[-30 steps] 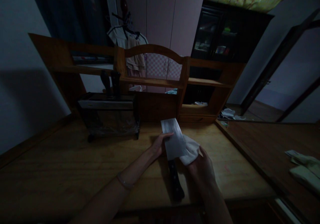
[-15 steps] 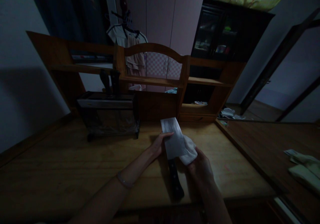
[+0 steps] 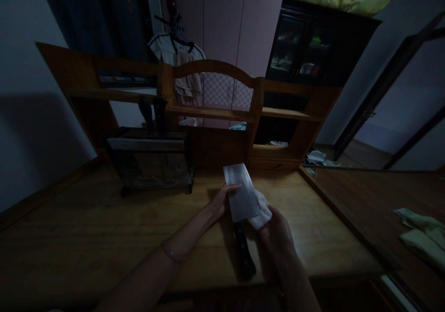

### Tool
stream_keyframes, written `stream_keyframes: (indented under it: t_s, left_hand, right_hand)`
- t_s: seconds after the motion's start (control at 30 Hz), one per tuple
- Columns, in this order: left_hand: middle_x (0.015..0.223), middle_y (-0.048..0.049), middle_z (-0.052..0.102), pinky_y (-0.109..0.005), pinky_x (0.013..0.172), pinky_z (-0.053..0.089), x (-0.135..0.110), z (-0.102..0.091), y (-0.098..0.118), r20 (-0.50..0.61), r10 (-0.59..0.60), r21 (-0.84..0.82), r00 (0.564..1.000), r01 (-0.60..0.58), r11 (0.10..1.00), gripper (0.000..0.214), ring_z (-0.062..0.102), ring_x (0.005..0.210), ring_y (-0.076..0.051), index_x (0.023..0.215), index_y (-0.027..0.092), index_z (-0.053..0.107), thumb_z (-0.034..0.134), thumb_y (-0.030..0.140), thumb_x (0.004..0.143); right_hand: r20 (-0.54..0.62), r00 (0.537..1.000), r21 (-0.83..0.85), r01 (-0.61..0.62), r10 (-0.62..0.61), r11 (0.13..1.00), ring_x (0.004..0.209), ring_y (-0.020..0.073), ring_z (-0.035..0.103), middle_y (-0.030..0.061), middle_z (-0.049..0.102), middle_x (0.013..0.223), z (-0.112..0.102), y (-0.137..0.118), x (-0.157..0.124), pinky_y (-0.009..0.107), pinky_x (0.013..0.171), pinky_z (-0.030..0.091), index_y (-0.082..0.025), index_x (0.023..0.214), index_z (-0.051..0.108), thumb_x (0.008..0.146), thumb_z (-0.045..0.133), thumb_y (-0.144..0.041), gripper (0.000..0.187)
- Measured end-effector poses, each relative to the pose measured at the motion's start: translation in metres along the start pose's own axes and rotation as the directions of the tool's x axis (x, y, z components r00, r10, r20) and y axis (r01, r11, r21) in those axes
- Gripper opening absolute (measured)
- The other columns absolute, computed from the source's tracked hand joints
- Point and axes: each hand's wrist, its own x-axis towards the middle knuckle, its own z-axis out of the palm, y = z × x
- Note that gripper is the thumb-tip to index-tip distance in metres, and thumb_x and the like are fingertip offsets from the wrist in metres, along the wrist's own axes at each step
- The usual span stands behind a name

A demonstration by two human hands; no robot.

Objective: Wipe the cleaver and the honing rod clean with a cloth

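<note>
A cleaver (image 3: 243, 198) with a broad steel blade and a black riveted handle is in front of me, over the wooden desk, its handle pointing toward me. My left hand (image 3: 219, 201) grips the blade's left edge, thumb lying on the flat and the other fingers hidden beneath. In my right hand (image 3: 278, 231) is a white cloth (image 3: 261, 213), bunched against the blade's lower right side. Part of the cloth is hidden behind the blade.
To the left stands a knife block (image 3: 149, 159) with clear sides, two dark handles (image 3: 153, 115) rising from its top. A wooden shelf unit (image 3: 215, 112) runs along the desk's (image 3: 139, 228) back. Folded pale cloth (image 3: 422, 231) lies on the surface at right.
My right hand has shifted slightly left with the cloth, further in behind the blade. The cleaver and my left hand have stayed put.
</note>
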Motion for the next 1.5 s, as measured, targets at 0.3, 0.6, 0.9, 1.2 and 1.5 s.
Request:
stream_keyframes:
  t_s: [0.3,0.6,0.9,1.2,1.5]
  left_hand:
    - [0.080,-0.0076,0.071,-0.031,0.073,0.051,0.002,-0.001,0.000,-0.039,0.002,0.022,0.999,-0.001,1.000,0.025,0.065,0.069,-0.018,0.088,0.009,0.069,0.074,0.022,0.067]
    - [0.084,-0.0091,0.071,-0.033,0.075,0.051,0.002,-0.002,-0.001,-0.020,0.004,0.021,1.000,-0.003,1.000,0.028,0.065,0.071,-0.019,0.090,0.009,0.069,0.074,0.023,0.067]
    - [0.084,-0.0091,0.071,-0.031,0.074,0.051,0.002,-0.003,-0.001,-0.014,-0.004,0.027,1.000,0.004,1.000,0.027,0.065,0.072,-0.019,0.089,0.010,0.069,0.073,0.025,0.068]
    - [0.080,-0.0074,0.071,-0.030,0.072,0.051,0.003,-0.002,-0.001,-0.027,0.015,0.014,1.000,-0.014,1.000,0.023,0.064,0.068,-0.018,0.086,0.011,0.069,0.074,0.023,0.067]
    - [0.082,-0.0087,0.071,-0.032,0.074,0.051,-0.002,0.002,0.001,-0.025,-0.010,0.009,1.000,0.010,1.000,0.025,0.065,0.070,-0.019,0.089,0.010,0.069,0.073,0.024,0.068]
  right_hand:
    - [0.011,0.999,0.046,-0.045,0.045,0.998,0.090,0.0209,0.068,0.0097,0.073,0.092,-0.004,-0.003,-0.001,0.037,0.093,0.050,-0.011,0.094,0.066,0.085,0.049,-0.017,0.021]
    - [0.014,0.998,0.057,-0.069,0.068,0.996,0.093,0.0222,0.067,0.0102,0.072,0.094,-0.007,-0.002,-0.001,0.040,0.095,0.048,-0.010,0.098,0.065,0.085,0.047,-0.017,0.023]
    - [0.008,0.997,0.059,-0.073,0.073,0.996,0.091,0.0223,0.068,0.0111,0.072,0.095,-0.006,0.001,0.001,0.040,0.091,0.051,-0.010,0.099,0.065,0.085,0.048,-0.017,0.023]
    - [-0.011,0.996,0.062,-0.084,0.085,0.995,0.095,0.0221,0.067,0.0117,0.072,0.095,-0.008,-0.007,-0.004,0.038,0.094,0.049,-0.010,0.097,0.065,0.084,0.049,-0.015,0.022]
    - [-0.015,0.998,0.058,-0.060,0.061,0.996,0.097,0.0224,0.066,0.0120,0.072,0.098,-0.010,-0.006,-0.001,0.038,0.095,0.048,-0.009,0.099,0.065,0.084,0.048,-0.017,0.023]
